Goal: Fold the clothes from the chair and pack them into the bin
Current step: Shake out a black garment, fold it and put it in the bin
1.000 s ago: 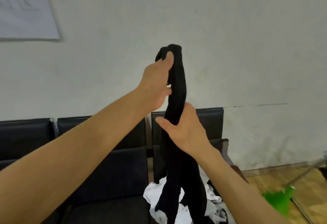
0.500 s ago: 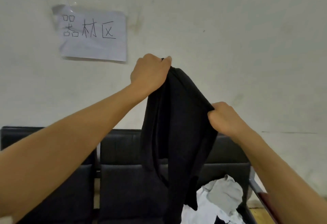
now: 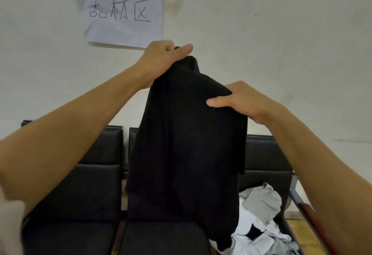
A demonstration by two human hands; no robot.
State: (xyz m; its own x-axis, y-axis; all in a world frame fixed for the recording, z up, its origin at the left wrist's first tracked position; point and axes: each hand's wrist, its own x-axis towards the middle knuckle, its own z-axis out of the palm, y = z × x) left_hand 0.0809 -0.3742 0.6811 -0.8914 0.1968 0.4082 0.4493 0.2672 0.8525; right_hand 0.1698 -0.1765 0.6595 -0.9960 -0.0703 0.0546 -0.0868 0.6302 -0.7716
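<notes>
Gripping black garment (image 3: 187,144) top edge: left hand (image 3: 161,59), right hand (image 3: 245,99).

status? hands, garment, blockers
Left hand and right hand both grip black garment, held up, unfolded. More clothes on chair. Bin not in view.

A white paper sheet (image 3: 122,13) with three handwritten black characters is fixed to the pale, scuffed wall (image 3: 271,33), its top edge held by clear tape. A strip of wooden floor (image 3: 302,232) is seen at the lower right, below the wall.
</notes>
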